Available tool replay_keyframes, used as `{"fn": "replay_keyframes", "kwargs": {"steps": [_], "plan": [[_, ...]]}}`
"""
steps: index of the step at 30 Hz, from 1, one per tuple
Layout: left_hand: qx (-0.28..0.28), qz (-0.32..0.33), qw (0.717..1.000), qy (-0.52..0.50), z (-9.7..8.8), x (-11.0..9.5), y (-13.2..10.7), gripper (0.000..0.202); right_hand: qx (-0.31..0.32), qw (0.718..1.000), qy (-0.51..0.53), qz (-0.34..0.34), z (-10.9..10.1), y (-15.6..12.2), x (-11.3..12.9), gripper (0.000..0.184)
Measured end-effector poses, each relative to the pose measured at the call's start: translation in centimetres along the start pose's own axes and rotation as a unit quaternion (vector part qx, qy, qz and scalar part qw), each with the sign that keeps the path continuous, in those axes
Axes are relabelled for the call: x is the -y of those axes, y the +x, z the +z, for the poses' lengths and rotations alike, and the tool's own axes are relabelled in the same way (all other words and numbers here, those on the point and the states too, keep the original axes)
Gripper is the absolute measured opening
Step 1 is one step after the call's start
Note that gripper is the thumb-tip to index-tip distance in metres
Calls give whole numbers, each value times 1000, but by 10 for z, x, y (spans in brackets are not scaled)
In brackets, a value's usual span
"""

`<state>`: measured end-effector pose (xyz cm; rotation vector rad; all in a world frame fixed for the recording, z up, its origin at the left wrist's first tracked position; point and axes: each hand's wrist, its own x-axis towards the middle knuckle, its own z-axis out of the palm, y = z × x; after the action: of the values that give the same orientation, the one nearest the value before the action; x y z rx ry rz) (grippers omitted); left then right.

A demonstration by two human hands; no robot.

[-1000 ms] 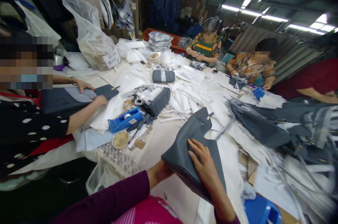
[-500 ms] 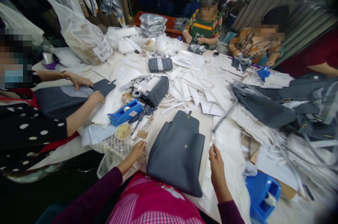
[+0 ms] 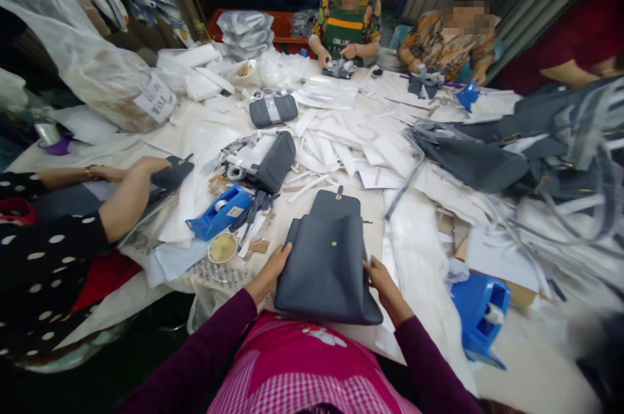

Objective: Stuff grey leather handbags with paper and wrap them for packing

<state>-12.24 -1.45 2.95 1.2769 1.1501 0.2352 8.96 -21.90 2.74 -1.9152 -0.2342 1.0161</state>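
Observation:
A dark blue-grey handbag lies in front of me, its bottom toward my body. Its flap, with a small gold clasp at the tip, is folded out away from me, and a round gold stud sits on the front panel. My left hand grips the bag's left edge, the thumb showing and the other fingers largely hidden. On the right edge, my right hand is closed at the side panel, its fingertips partly behind the bag.
Left of the bag are a blue tape dispenser, a round tin and a wrapped bag. Another blue dispenser stands right. White paper strips litter the middle; more bags pile right. A co-worker's hand handles a bag.
Both my hands have moved in from beside the bag and taken hold of its side edges. The bag now lies straighter, its bottom pulled square to me. The camera view has shifted.

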Motion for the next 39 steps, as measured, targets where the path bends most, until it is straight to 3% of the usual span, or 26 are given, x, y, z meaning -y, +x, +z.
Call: {"fn": "replay_keyframes", "kwargs": {"steps": [2, 4, 6, 8, 10, 14, 17, 19, 21, 22, 25, 27, 30, 33, 36, 39], "plan": [[-82, 87, 986, 116, 2, -13, 6, 44, 11, 1000, 19, -5, -3, -5, -5, 39], [-105, 230, 944, 214, 13, -38, 9, 44, 13, 999, 46, -27, -5, -10, -13, 39], [-70, 371, 876, 299, 36, -72, 10, 42, 16, 996, 70, -55, -7, -14, -19, 44], [14, 438, 824, 359, 71, -106, 12, 40, 17, 993, 89, -73, -11, -17, -24, 52], [78, 442, 781, 435, 111, -132, 16, 41, 10, 992, 108, -66, -15, -20, -27, 60], [143, 335, 708, 605, 174, -153, 29, 65, -22, 985, 161, -51, -27, -34, -37, 58], [157, 297, 666, 666, 192, -151, 45, 71, 3, 971, 223, -85, -35, -52, -48, 47], [184, 288, 650, 679, 195, -150, 58, 68, 45, 961, 250, -105, -38, -63, -52, 51], [235, 259, 660, 665, 193, -151, 69, 62, 79, 961, 239, -119, -40, -69, -54, 64], [267, 239, 680, 639, 191, -153, 74, 57, 90, 964, 219, -125, -40, -70, -53, 72], [356, 174, 778, 487, 181, -155, 82, 45, 115, 975, 144, -121, -40, -68, -46, 97], [378, 138, 841, 363, 174, -151, 83, 38, 132, 980, 101, -107, -41, -66, -40, 107], [337, 98, 918, 187, 167, -137, 86, 30, 155, 983, 55, -84, -40, -63, -30, 115], [238, 53, 969, 37, 167, -120, 93, 29, 127, 990, 27, -55, -34, -61, -21, 110], [173, 26, 984, -46, 175, -108, 100, 31, 87, 995, 49, -15, -24, -56, -15, 89], [158, 23, 985, -62, 184, -102, 106, 28, 72, 993, 91, 26, -14, -48, -14, 72]]}}
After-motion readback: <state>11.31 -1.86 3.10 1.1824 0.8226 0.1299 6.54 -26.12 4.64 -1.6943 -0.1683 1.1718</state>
